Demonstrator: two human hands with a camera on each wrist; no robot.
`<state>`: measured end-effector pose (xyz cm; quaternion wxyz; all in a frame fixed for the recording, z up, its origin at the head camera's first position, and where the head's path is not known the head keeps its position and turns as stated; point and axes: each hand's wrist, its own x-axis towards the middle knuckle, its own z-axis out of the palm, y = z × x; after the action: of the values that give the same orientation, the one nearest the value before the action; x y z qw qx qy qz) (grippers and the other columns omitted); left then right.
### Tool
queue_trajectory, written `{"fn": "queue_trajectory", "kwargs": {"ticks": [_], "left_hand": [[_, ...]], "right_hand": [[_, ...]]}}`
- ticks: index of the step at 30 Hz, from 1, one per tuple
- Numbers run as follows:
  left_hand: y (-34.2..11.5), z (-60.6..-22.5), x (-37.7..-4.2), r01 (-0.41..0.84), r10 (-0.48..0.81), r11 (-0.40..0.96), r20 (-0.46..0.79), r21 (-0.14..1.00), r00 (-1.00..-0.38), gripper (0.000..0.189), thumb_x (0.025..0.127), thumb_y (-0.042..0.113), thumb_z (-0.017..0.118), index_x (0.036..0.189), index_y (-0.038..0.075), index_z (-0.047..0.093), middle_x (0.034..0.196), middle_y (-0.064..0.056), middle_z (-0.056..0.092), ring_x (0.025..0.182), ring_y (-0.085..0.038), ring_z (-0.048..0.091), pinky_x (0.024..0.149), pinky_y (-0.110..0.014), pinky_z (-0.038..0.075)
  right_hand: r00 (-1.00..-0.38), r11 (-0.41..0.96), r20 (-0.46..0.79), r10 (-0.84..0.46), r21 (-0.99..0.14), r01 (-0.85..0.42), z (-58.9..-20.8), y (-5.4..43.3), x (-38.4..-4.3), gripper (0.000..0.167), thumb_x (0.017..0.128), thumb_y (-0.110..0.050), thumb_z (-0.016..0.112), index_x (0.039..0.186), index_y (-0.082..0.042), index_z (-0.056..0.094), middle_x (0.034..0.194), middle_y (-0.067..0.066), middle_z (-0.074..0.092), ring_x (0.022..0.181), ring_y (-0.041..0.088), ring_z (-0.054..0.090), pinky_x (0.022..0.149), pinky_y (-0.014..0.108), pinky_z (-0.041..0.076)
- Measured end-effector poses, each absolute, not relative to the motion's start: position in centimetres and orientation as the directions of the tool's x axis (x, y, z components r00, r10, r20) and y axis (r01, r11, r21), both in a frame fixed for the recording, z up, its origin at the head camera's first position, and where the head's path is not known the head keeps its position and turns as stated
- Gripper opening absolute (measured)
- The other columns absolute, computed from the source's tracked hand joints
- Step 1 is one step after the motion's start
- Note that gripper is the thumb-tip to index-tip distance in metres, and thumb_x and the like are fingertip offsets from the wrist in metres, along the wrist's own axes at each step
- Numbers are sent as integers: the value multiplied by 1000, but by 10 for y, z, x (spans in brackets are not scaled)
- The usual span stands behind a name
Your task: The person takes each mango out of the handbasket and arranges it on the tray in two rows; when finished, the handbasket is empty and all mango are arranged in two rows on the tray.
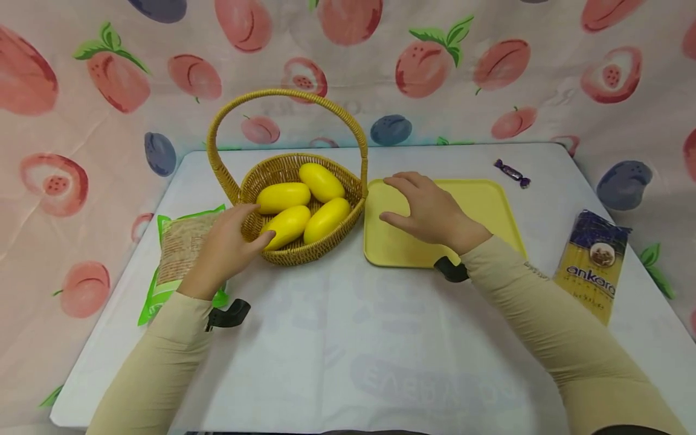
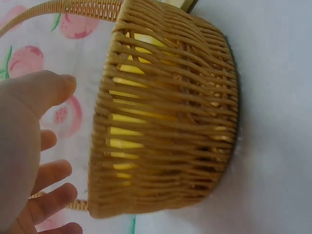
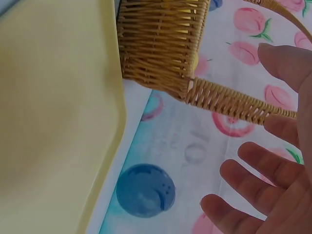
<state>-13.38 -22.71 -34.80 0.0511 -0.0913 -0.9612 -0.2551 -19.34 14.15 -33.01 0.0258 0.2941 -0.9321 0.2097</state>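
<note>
A wicker basket [image 1: 296, 258] with a tall arched handle [image 1: 288, 92] stands left of centre, holding several smooth yellow mango-like fruits [image 1: 285, 226]. Over its left rim hovers my left hand [image 1: 225, 248], fingers spread and holding nothing. In the left wrist view, that hand [image 2: 19, 131] is beside the basket's woven wall [image 2: 165, 122], and yellow shows through the gaps. My right hand [image 1: 429, 211] is above a pale yellow tray [image 1: 394, 251], fingers loosely extended towards the basket. The right wrist view shows this hand [image 3: 287, 180] with nothing in its grasp.
A green-edged bag of brown dry food [image 1: 182, 241] lies left of the basket, partly behind the left hand. A purple wrapped candy [image 1: 512, 173] lies at the back right. A blue and yellow "ankara" packet [image 1: 589, 263] is at the right edge, partly covered by the right sleeve.
</note>
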Motion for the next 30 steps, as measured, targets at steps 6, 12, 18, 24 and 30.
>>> {"fn": "queue_trajectory", "kwargs": {"ticks": [6, 12, 18, 24, 30], "left_hand": [[-237, -355, -128, 187, 125, 850, 156, 493, -980, 61, 94, 30, 69, 141, -4, 50, 144, -25, 48, 136, -45, 37, 111, -59, 27], [-245, -362, -124, 159, 91, 836, 153, 525, -984, 64, 94, 29, 70, 143, -6, 48, 145, -27, 47, 137, -46, 36, 111, -60, 26], [-248, -370, -122, 128, 48, 834, 161, 536, -986, 63, 93, 31, 71, 140, -6, 51, 147, -28, 42, 138, -46, 34, 110, -63, 27], [-250, -376, -121, 77, 12, 819, 118, 569, -993, 66, 95, 37, 68, 142, -5, 49, 149, -29, 38, 135, -47, 35, 108, -64, 28], [-250, -382, -122, 25, 11, 783, 27, 621, -1000, 76, 96, 45, 64, 148, -5, 40, 150, -28, 39, 133, -46, 40, 108, -62, 30]], "right_hand": [[-788, 683, 195, -584, -406, -607, -334, 129, -192, 64, 93, -35, 72, 143, -1, 51, 141, 20, 49, 129, 36, 46, 106, 50, 39], [-775, 661, 171, -608, -432, -614, -337, 116, -193, 64, 94, -34, 71, 144, -1, 50, 144, 20, 47, 134, 34, 43, 109, 49, 37], [-769, 674, 142, -623, -402, -620, -338, 100, -194, 64, 94, -38, 71, 145, -4, 50, 143, 19, 48, 132, 34, 45, 106, 48, 40], [-757, 668, 125, -641, -394, -631, -341, 85, -197, 64, 95, -40, 70, 145, -5, 51, 143, 17, 49, 131, 32, 46, 107, 45, 39], [-733, 645, 146, -664, -383, -661, -344, 75, -201, 63, 95, -38, 70, 144, -3, 51, 142, 17, 49, 131, 32, 46, 109, 42, 37]]}}
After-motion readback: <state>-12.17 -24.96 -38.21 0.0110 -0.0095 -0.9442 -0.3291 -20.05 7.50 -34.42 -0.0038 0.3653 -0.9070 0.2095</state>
